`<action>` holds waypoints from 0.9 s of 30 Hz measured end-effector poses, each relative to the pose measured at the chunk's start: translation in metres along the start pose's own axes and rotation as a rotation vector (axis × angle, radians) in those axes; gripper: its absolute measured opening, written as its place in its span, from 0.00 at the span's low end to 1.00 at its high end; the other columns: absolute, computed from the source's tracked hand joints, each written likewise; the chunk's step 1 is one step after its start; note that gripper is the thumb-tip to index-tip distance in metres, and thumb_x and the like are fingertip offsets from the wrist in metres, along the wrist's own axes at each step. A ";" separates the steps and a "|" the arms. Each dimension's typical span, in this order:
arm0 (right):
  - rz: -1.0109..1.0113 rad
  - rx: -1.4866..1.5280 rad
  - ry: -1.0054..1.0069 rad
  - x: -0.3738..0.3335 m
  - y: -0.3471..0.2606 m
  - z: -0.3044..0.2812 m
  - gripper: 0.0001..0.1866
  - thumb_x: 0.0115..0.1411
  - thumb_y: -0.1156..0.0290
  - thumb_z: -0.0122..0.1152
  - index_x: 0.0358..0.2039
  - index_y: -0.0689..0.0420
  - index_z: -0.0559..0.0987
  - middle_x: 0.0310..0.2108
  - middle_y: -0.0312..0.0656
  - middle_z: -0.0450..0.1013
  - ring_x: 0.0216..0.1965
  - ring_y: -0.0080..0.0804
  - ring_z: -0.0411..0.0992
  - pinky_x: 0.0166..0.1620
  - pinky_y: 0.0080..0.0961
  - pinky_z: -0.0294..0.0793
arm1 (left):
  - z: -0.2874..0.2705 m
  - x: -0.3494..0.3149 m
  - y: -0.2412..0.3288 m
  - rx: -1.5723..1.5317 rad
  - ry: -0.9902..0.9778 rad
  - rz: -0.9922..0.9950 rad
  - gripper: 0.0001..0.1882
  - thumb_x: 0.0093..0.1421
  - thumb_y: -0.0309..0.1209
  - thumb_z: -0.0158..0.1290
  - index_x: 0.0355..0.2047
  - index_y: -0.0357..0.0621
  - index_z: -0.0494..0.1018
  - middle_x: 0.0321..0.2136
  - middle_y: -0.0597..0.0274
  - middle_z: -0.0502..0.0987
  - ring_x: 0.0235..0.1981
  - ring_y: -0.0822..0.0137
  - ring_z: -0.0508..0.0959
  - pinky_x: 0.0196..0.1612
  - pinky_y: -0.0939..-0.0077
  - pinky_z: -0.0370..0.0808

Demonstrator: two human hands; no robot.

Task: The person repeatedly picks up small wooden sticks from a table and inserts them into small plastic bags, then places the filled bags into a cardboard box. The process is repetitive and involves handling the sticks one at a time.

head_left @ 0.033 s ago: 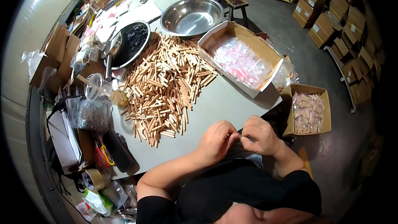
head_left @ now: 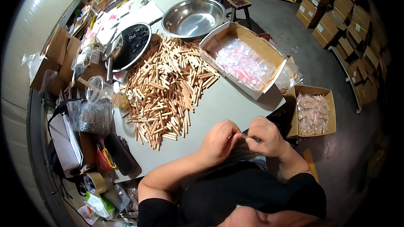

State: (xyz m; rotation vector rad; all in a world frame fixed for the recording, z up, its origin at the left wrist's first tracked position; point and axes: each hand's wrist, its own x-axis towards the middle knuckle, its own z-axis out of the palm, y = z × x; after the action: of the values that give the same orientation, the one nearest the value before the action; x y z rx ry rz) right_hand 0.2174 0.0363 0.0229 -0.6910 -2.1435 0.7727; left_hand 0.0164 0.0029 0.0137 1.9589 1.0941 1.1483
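Note:
In front of my body, just off the near edge of the table, my left hand (head_left: 219,142) and my right hand (head_left: 266,138) meet fingertip to fingertip. Both are closed in a pinch. A thin greyish sliver shows between them; what it belongs to is mostly covered by the fingers. Beyond my left hand, a big loose heap of short wooden dowels (head_left: 168,88) spreads over the pale table (head_left: 219,105). An open cardboard box (head_left: 275,75) of clear plastic bags with red edges stands at the table's right edge, beyond my right hand.
A shiny steel basin (head_left: 193,19) and a bowl of black pieces (head_left: 136,44) stand behind the heap. Lower right, a carton (head_left: 331,113) holds bagged dowels. Scissors (head_left: 107,159), a tape roll (head_left: 97,183) and a dark case (head_left: 121,153) lie left. Stacked cartons (head_left: 362,29) line the right.
My fingertips have shifted slightly, and the greyish sliver between them shows a little more. Both hands stay pinched in nearly the same place.

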 end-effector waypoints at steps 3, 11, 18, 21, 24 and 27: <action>0.073 -0.049 0.036 -0.014 0.009 -0.019 0.07 0.49 0.77 0.65 0.22 0.60 0.73 0.23 0.44 0.69 0.27 0.46 0.69 0.34 0.36 0.70 | 0.000 0.030 -0.004 0.027 -0.087 -0.007 0.06 0.57 0.21 0.58 0.32 0.39 0.71 0.29 0.53 0.74 0.31 0.51 0.76 0.35 0.64 0.73; 0.646 -0.558 0.569 -0.087 0.032 -0.104 0.09 0.55 0.75 0.65 0.25 0.64 0.73 0.24 0.43 0.69 0.26 0.32 0.67 0.30 0.28 0.66 | -0.006 0.196 -0.087 0.545 -0.198 0.099 0.08 0.59 0.31 0.53 0.32 0.39 0.77 0.30 0.48 0.78 0.36 0.46 0.78 0.42 0.56 0.74; 0.664 -0.427 0.427 -0.078 0.024 -0.084 0.08 0.52 0.75 0.68 0.28 0.64 0.77 0.27 0.45 0.71 0.27 0.35 0.73 0.32 0.29 0.72 | 0.003 0.240 -0.154 0.815 -0.351 0.149 0.08 0.52 0.31 0.57 0.29 0.39 0.78 0.30 0.48 0.81 0.36 0.49 0.80 0.41 0.59 0.76; 0.489 -0.376 0.218 -0.056 0.025 -0.064 0.10 0.51 0.72 0.70 0.27 0.63 0.77 0.28 0.47 0.73 0.31 0.43 0.73 0.36 0.33 0.73 | -0.009 0.234 -0.112 0.516 -0.300 -0.066 0.09 0.50 0.30 0.61 0.29 0.38 0.78 0.28 0.50 0.81 0.33 0.50 0.80 0.38 0.60 0.76; 0.270 -0.280 -0.008 -0.028 0.029 -0.031 0.09 0.51 0.71 0.69 0.30 0.61 0.79 0.31 0.48 0.75 0.37 0.48 0.74 0.42 0.38 0.74 | -0.030 0.219 -0.100 0.433 -0.155 -0.002 0.12 0.50 0.29 0.63 0.34 0.39 0.79 0.27 0.50 0.80 0.30 0.52 0.81 0.36 0.63 0.76; 0.109 -0.144 -0.110 0.014 0.036 0.007 0.12 0.53 0.74 0.65 0.38 0.62 0.78 0.39 0.49 0.74 0.42 0.49 0.74 0.46 0.38 0.74 | -0.055 0.200 -0.080 0.304 -0.075 -0.022 0.11 0.53 0.29 0.63 0.35 0.38 0.79 0.23 0.57 0.78 0.25 0.65 0.78 0.31 0.71 0.74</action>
State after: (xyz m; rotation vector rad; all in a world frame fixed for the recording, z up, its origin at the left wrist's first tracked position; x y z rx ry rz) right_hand 0.2120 0.0678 -0.0006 -0.8649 -2.2934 0.7333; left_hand -0.0041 0.2210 0.0510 2.1934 1.3086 0.9316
